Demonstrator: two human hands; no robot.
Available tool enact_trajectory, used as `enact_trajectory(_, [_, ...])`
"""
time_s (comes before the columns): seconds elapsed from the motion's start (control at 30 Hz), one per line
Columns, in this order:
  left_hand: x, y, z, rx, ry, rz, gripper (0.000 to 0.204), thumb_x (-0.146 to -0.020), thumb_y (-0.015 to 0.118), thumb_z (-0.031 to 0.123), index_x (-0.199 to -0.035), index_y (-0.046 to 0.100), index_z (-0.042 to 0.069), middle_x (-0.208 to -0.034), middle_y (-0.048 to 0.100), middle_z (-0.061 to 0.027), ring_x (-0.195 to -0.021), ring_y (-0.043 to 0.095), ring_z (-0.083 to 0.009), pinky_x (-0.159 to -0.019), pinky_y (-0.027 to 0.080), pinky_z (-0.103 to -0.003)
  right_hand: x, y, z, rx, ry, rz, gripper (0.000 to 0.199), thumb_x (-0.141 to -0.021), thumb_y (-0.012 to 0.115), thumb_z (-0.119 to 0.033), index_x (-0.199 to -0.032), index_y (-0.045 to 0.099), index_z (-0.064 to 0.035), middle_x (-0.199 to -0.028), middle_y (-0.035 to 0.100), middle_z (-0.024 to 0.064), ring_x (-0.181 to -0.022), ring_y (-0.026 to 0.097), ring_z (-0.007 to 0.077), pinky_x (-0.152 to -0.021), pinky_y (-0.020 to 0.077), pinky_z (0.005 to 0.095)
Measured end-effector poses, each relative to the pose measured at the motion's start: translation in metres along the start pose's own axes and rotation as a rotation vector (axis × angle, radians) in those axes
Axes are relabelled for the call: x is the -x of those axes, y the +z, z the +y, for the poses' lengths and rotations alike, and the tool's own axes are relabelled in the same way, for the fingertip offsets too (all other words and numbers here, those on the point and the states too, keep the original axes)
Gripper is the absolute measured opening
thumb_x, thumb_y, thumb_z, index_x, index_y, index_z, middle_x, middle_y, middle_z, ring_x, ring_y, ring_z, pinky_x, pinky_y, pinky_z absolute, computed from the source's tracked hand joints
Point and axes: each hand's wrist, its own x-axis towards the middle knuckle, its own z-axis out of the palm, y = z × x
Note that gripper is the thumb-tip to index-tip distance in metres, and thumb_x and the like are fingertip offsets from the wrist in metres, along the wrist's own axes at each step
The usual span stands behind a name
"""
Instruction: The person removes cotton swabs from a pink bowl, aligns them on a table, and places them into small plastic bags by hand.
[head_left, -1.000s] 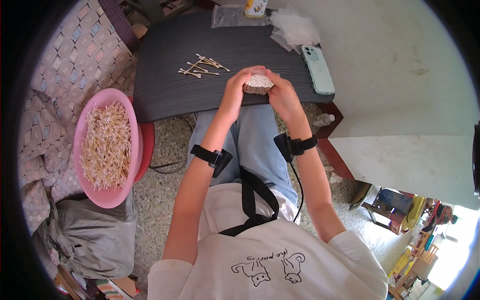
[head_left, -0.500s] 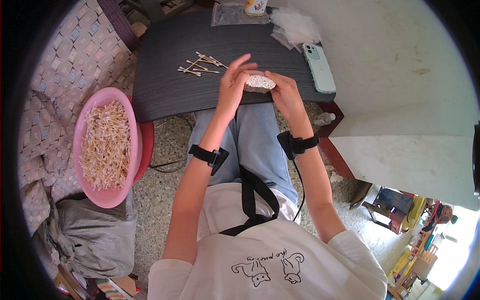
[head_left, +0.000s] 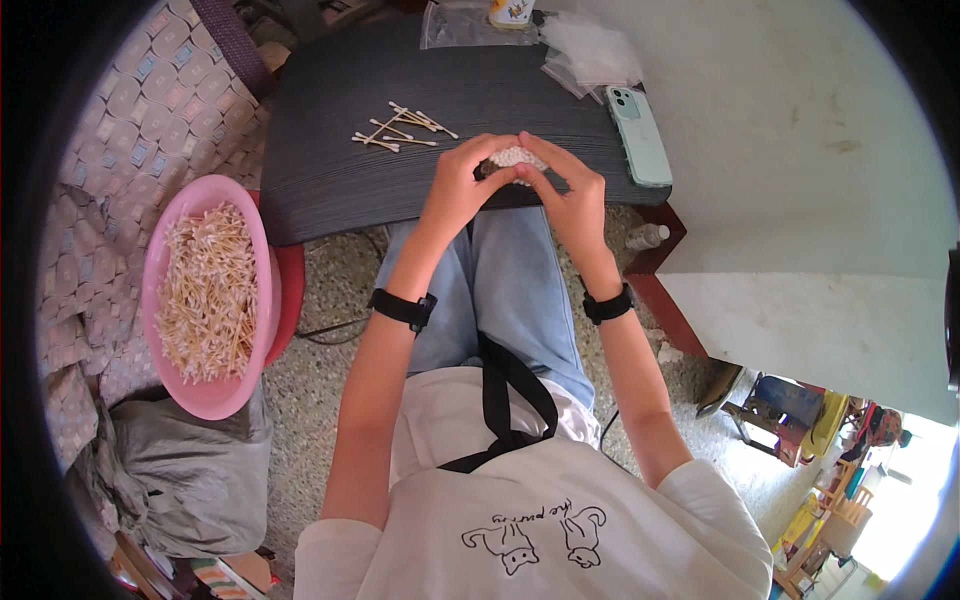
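A bundle of cotton swabs (head_left: 516, 157) stands near the table's front edge, its packed white tips facing up. Round its left side curls my left hand (head_left: 466, 172), thumb at the near side and fingers at the far side. My right hand (head_left: 568, 185) grips the right side in the same way, and the fingertips of both hands meet around the bundle. Most of its sides are hidden by my fingers. Several loose cotton swabs (head_left: 405, 122) lie crossed on the dark table (head_left: 330, 190), left of and beyond my hands.
To the left, a pink basin (head_left: 157, 340) full of cotton swabs rests on a red stool (head_left: 291, 300). A pale green phone (head_left: 641, 140) lies at the table's right edge. Clear plastic bags (head_left: 590, 52) and a yellow-and-white container (head_left: 511, 11) are at the back. A wall borders the right.
My left fingers, raised before, have come down around the bundle. My right hand has turned and wrapped more closely round it, so less of the bundle shows.
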Motion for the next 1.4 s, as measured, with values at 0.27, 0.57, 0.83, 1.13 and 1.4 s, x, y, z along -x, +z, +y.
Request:
enact_trajectory(0.27, [0.001,0.001,-0.012,0.262,-0.237,-0.158,0.033,-0.088,0.068,0.014,-0.117,0.06,0.001,-0.106,0.065,-0.0072,-0.095,0.061,-0.0119,-0.083,0.048,-0.026,0.006,0.004,0.021,-0.352,0.259,-0.053,0.029,-0.087,0.065,-0.008,-0.116,0.065,-0.001,-0.117,0.066,0.012,-0.106,0.064,0.0206,-0.091,0.0493,0.0295])
enact_trajectory(0.57, [0.005,0.018,-0.015,0.478,-0.347,-0.051,0.015,-0.095,0.057,0.014,-0.105,0.059,0.003,-0.094,0.06,0.0002,-0.087,0.055,-0.0046,-0.076,0.045,-0.021,0.006,0.025,0.01,-0.926,0.488,0.083,0.02,-0.094,0.055,-0.006,-0.11,0.062,0.0035,-0.122,0.061,0.0153,-0.104,0.06,0.0156,-0.092,0.0483,0.0282])
enact_trajectory(0.83, [0.005,0.03,-0.003,0.407,-0.376,0.16,0.014,-0.092,0.054,0.018,-0.092,0.056,0.004,-0.08,0.057,-0.0012,-0.072,0.049,-0.0056,-0.063,0.04,-0.023,0.005,0.028,0.004,-0.882,0.503,0.068,0.034,-0.1,0.039,-0.018,-0.113,0.058,0.0062,-0.126,0.057,0.017,-0.109,0.058,0.0198,-0.096,0.0437,0.032])
enact_trajectory(1.13, [0.004,0.032,-0.007,0.559,-0.389,0.198,0.019,-0.095,0.044,0.02,-0.092,0.052,0.003,-0.081,0.056,-0.0048,-0.076,0.051,-0.0094,-0.068,0.041,-0.027,-0.001,0.03,0.004,-1.002,0.537,0.052,0.032,-0.1,0.037,-0.015,-0.112,0.06,0.003,-0.123,0.06,0.0152,-0.109,0.058,0.0186,-0.097,0.0431,0.0306])
enact_trajectory(1.4, [0.005,0.035,-0.004,0.288,-0.296,0.194,0.024,-0.098,0.043,0.024,-0.096,0.051,0.002,-0.079,0.055,-0.0077,-0.075,0.052,-0.0133,-0.069,0.043,-0.03,0.003,0.029,0.011,-0.9,0.516,-0.063,0.03,-0.099,0.041,-0.017,-0.118,0.057,0.0005,-0.123,0.06,0.0123,-0.112,0.056,0.0169,-0.098,0.0416,0.0295])
